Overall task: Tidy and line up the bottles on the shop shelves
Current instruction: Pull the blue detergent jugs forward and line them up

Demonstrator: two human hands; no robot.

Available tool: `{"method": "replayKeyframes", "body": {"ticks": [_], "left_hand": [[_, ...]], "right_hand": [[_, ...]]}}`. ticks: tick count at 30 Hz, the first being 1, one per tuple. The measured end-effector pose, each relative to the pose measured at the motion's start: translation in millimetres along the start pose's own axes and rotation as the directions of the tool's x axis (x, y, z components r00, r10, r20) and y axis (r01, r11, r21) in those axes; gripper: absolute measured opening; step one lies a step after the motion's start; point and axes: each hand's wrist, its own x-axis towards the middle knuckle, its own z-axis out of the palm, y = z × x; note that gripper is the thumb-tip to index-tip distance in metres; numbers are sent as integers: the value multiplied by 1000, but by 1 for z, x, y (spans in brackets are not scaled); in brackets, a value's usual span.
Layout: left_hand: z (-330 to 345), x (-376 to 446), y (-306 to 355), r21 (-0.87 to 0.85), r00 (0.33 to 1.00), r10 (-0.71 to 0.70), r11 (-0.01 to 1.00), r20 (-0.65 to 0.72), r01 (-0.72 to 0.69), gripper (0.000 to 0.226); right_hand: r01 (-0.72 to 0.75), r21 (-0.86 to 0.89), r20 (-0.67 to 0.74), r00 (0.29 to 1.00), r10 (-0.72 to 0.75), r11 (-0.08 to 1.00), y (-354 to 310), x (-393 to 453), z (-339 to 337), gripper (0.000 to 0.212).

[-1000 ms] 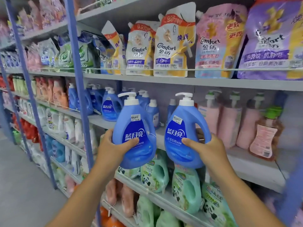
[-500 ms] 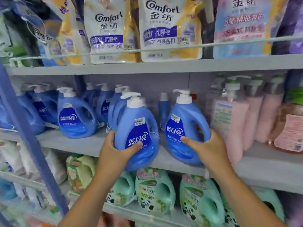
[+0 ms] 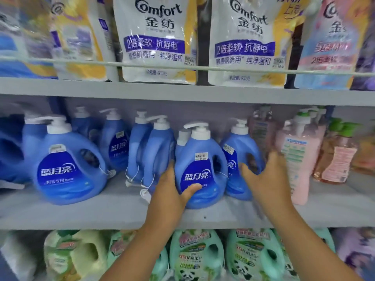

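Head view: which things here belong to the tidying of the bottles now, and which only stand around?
In the job:
- left hand holding the blue bottle
- right hand, blurred, at the second blue bottle
- middle shelf

Standing around:
- Comfort pouches
- pink bottle
- green bottles

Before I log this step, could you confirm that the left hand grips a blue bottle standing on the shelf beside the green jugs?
Not quite: in the head view the left hand grips the blue bottle on the shelf above the green jugs, not beside them.
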Motion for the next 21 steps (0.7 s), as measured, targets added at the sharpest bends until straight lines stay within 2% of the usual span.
{"method": "replayKeyframes", "body": {"ticks": [2,4,7,9,11,12,14,16,18,21], "left_hand": [[-1,-1,1,47,999,-15,999,31,14,83],[-13,-6,-1,169,1000,3,986,16,-6,73],[-59,-13,-6,283,975,137,955,-174,-83,37],[-99,-13,-8,360,920,239,925,-310,-119,29],[-143,-11,-14,479,844,293,876,-448,-50,32],[-165,-8,-19,527,801,301,849,-518,22,39],[-206,0,-33,527,755,219,828,-618,190,62],[-237,7,-47,407,802,41,877,-596,257,84],[-252,17,-60,273,873,-110,925,-476,266,90],[-256,24,-81,242,916,-97,949,-389,203,74]], "right_hand": [[228,14,-113,968,-225,973,-26,-10,3,46],[326,103,-73,945,-320,940,-56,-16,14,52],[280,215,74,950,-302,936,-81,-18,46,74],[259,125,130,953,-274,958,-84,-17,69,96],[234,7,80,969,-233,972,-80,-20,83,111],[223,4,43,974,-223,975,-78,-21,87,112],[225,-1,-16,974,-225,974,-75,-22,95,112],[218,-52,-65,973,-221,975,-80,-23,102,110],[205,-79,-129,968,-213,976,-92,-27,109,103],[329,34,-315,900,-303,944,-126,-52,127,73]]}}
